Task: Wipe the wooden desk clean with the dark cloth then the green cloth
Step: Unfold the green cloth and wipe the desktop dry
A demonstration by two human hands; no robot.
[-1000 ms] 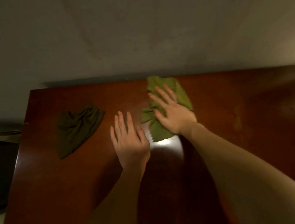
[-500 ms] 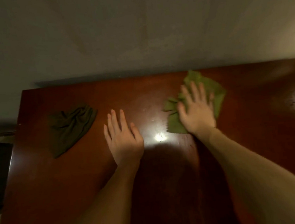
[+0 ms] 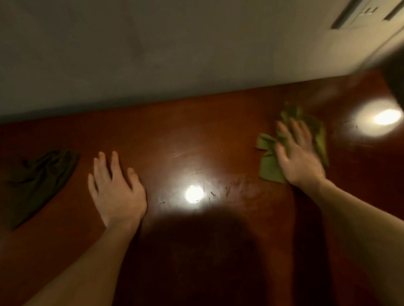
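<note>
While the green cloth [image 3: 269, 169] is pressed to the table [image 3: 194, 134] at 2 o'clock under the right grip [image 3: 299, 159] — fingers straight, nothing pinched — its long axis is seen running 12 to 6. The left grip [image 3: 116, 192] is laid flat, the dark cloth [image 3: 40, 181] at its 9.

The wooden desk [image 3: 194, 134] is a deep reddish brown, glossy, with faint paler smears and 2 white-yellow glare spots [image 3: 194, 194]. The dark cloth [image 3: 37, 182] is a plain, murky olive, nearly black in its folds. The green cloth [image 3: 269, 169] is brighter, a plain yellow-green. The wall [image 3: 162, 46] behind is flat grey-beige, and the wall plate [image 3: 366, 6] is cream with darker edges.
</note>
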